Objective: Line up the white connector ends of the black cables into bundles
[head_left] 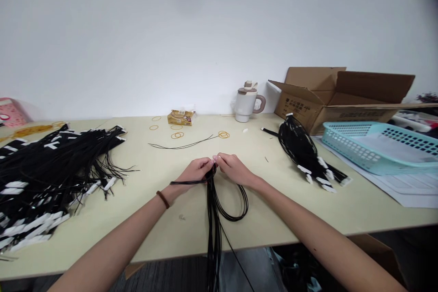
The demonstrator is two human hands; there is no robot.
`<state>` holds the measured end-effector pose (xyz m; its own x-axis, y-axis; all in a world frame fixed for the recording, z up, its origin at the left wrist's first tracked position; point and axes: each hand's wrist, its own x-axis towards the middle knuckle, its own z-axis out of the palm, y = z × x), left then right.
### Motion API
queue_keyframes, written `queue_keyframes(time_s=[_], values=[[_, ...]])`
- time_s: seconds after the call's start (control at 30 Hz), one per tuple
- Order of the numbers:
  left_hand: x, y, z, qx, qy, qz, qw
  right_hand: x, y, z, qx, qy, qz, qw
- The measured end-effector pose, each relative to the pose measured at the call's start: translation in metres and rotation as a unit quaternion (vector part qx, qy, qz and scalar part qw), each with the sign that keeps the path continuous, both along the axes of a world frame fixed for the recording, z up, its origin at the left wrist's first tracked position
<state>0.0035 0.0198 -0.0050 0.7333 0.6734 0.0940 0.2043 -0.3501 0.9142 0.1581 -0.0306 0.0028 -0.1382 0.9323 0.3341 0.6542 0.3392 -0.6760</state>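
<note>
My left hand [195, 171] and my right hand [233, 168] meet over the middle of the table, fingers closed in a pinch. Between them is the top of a bundle of black cables [212, 210]. One loop of it curves out below my right hand, and the long ends hang down over the table's front edge. A short stretch of cable sticks out to the left across my left wrist. Something small and whitish shows at the fingertips, too small to make out. Beyond my hands lie a loose thin black wire [185, 147] and several yellow rubber bands [223, 134].
A large heap of black cables with white tags [65, 164] covers the left side. At right lie a tied cable bundle [297, 141], a turquoise basket [369, 159] and an open cardboard box [315, 109]. A tumbler [245, 104] and a small box [180, 117] stand by the wall.
</note>
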Motion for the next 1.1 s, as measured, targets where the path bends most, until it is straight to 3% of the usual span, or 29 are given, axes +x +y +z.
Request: queue_keyframes(time_s=[1.1], values=[[0.0005, -0.0017, 0.0025, 0.013, 0.010, 0.005, 1.000, 0.0008, 0.0000, -0.0011, 0.004, 0.000, 0.006, 1.000]])
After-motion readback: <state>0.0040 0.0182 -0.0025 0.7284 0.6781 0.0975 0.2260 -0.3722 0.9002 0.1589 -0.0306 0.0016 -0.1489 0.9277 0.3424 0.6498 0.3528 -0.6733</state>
